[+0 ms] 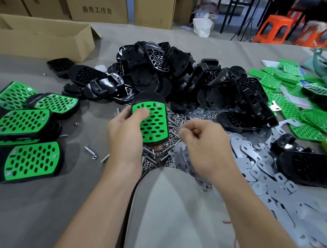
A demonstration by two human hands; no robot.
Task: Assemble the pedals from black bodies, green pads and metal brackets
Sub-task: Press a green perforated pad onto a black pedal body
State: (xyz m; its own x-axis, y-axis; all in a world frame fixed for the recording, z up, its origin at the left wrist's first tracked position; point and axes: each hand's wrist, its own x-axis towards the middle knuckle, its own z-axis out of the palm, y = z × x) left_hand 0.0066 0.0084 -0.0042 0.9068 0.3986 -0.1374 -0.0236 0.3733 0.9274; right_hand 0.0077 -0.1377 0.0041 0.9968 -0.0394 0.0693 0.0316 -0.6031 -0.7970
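My left hand [128,135] grips a pedal [153,121], a black body with a perforated green pad on top, thumb pressed on the pad's near-left corner. My right hand [202,144] hovers just right of it with fingers pinched together; whether something small sits between them I cannot tell. Under both hands lies a heap of bolts and nuts [156,160]. A big pile of black bodies [181,74] fills the middle. Loose green pads [287,105] lie at the right. Flat metal brackets [262,169] spread at the lower right.
Several assembled pedals [27,124] lie at the left. An open cardboard box [39,35] sits at the far left, more cartons behind it. Orange stools [276,27] stand at the back right. Two loose bolts [91,151] lie on the grey cloth [56,203].
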